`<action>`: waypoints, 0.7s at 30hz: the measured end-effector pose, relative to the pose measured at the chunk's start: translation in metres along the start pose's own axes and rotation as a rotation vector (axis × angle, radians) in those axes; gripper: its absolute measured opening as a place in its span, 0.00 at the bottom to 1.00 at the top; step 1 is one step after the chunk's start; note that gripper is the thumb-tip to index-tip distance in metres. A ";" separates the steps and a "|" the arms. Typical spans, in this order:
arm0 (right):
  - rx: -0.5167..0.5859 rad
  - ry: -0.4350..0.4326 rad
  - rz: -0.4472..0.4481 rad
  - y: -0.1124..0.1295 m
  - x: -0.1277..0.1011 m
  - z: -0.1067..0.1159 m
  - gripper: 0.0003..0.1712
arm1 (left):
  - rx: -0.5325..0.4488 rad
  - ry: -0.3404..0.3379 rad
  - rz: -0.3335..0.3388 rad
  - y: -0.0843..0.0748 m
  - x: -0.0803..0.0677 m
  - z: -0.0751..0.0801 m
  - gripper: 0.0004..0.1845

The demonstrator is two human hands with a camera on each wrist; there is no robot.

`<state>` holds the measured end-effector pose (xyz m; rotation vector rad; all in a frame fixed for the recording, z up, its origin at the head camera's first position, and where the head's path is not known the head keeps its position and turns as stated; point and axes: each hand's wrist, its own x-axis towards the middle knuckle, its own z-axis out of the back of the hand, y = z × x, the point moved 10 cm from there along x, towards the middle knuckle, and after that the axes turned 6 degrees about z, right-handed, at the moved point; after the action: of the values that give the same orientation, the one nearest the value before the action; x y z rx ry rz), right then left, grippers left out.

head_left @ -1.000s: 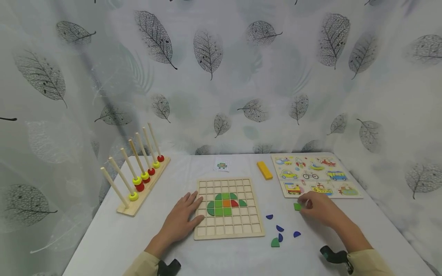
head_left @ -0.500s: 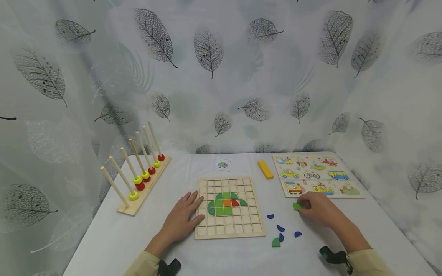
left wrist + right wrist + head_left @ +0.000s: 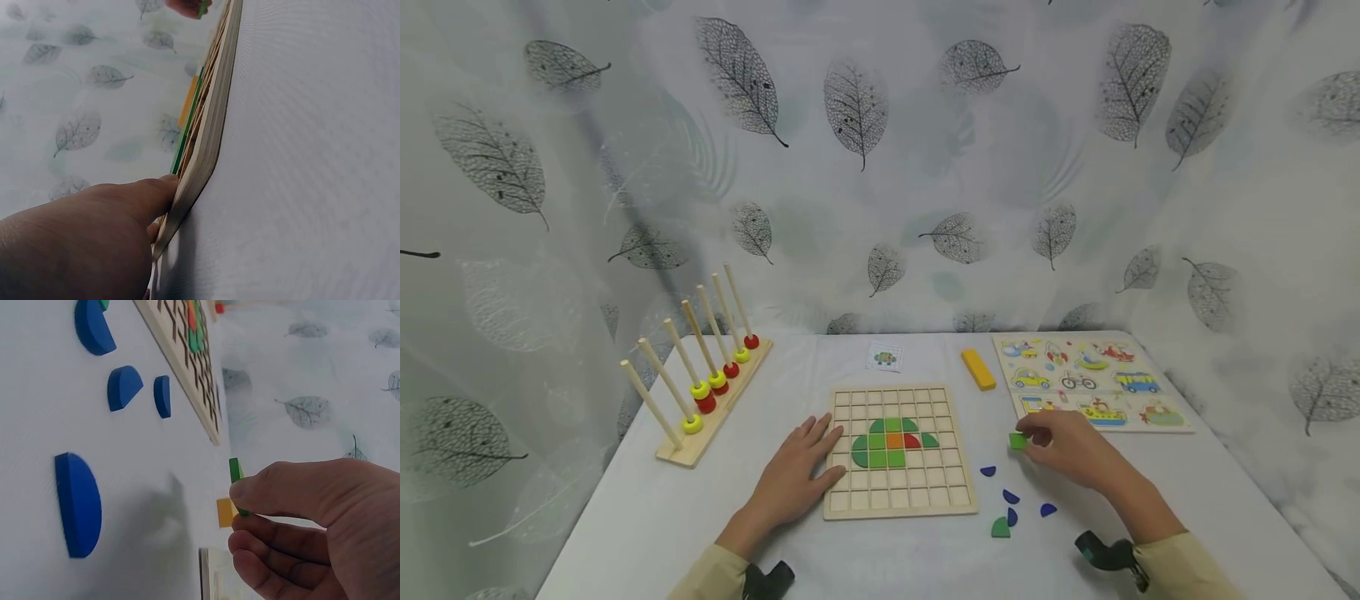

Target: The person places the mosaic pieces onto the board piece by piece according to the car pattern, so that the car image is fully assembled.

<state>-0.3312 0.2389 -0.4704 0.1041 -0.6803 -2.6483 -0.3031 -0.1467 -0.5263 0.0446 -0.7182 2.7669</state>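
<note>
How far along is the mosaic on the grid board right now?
Done: green, orange and red tiles form a partial picture on the grid board. In hand: the right hand pinches a green tile above the table; the left hand steadies the board. Left: blue pieces lie loose beside it.

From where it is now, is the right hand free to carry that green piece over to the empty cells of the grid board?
Probably yes. The right hand pinches the green piece above the table; only low blue pieces lie before the grid board, and the left hand rests at its far edge.
</note>
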 end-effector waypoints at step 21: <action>-0.008 0.001 0.169 0.064 0.032 -0.017 0.12 | -0.005 -0.031 -0.032 -0.003 -0.001 0.001 0.36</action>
<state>-0.3349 0.1671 -0.4545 0.0431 -0.6485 -2.4892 -0.3019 -0.1453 -0.5243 0.0977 -0.7262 2.7397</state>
